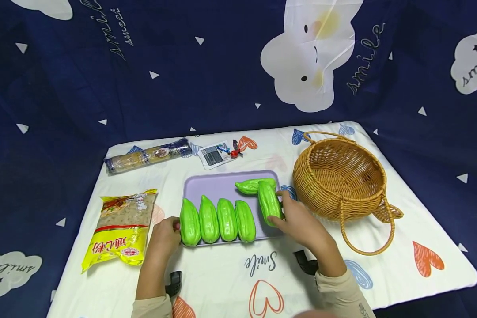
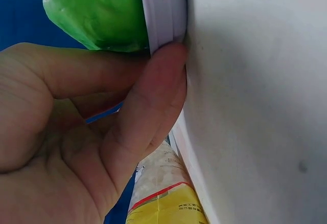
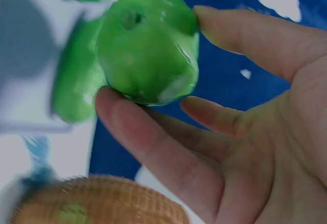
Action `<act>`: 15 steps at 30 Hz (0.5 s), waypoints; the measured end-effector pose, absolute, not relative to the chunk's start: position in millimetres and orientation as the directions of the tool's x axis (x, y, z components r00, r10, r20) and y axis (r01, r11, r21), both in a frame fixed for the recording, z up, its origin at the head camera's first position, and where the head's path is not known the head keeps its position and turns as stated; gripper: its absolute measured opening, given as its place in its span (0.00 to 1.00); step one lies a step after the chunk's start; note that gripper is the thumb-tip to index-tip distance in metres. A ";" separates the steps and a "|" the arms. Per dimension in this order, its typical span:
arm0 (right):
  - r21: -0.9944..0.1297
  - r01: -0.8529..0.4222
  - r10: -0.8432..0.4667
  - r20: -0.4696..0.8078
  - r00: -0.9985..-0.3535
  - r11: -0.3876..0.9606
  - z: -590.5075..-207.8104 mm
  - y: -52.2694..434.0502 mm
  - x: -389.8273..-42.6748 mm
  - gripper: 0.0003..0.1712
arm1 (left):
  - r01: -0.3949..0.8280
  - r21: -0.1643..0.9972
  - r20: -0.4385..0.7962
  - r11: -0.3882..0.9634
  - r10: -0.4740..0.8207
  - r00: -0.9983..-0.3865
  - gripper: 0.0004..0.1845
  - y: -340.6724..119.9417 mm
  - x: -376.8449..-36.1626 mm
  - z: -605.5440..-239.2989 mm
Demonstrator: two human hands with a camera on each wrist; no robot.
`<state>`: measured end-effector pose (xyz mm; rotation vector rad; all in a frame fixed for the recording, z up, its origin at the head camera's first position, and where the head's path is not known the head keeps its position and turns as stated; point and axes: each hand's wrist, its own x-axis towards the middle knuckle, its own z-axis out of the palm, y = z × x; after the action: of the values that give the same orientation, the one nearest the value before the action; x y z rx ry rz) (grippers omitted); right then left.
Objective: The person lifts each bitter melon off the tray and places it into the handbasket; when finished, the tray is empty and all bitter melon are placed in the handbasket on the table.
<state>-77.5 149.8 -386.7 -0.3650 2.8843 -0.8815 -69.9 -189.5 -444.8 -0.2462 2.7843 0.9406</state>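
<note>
A lavender tray lies on the white cloth and carries a row of several green gourds. One more gourd lies across the tray's back. My right hand grips a further green gourd at the tray's right edge. In the right wrist view its fingers and thumb wrap that gourd. My left hand holds the tray's front left corner. There the thumb presses the tray rim, just below the leftmost gourd.
An empty wicker basket with a loop handle stands right of the tray, seen also as the basket beneath the right hand. A yellow noodle bag lies left. A long wrapped pack and a small packet lie behind. Dark blue fabric surrounds the cloth.
</note>
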 end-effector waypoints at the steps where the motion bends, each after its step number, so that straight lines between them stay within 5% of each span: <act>1: -0.573 -0.208 -0.251 0.005 -0.968 0.793 -381.5 153.0 -77.7 0.40 | -0.217 0.582 -0.233 0.784 -0.096 -0.968 0.16 -189.6 -69.8 -445.0; 7: -0.627 -0.234 -0.087 0.256 -0.963 0.743 -354.1 176.0 -87.1 0.38 | -0.221 0.585 -0.227 0.781 -0.104 -0.968 0.16 -189.9 -68.8 -445.8; 15: -0.611 -0.150 0.197 0.462 -0.865 0.777 -350.7 200.4 -106.4 0.37 | -0.203 0.587 -0.209 0.784 -0.095 -0.973 0.14 -190.7 -68.2 -445.5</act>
<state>-106.4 200.4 -350.7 0.0492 3.4406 -1.2671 -68.2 -190.7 -445.5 -0.2361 2.8066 0.9522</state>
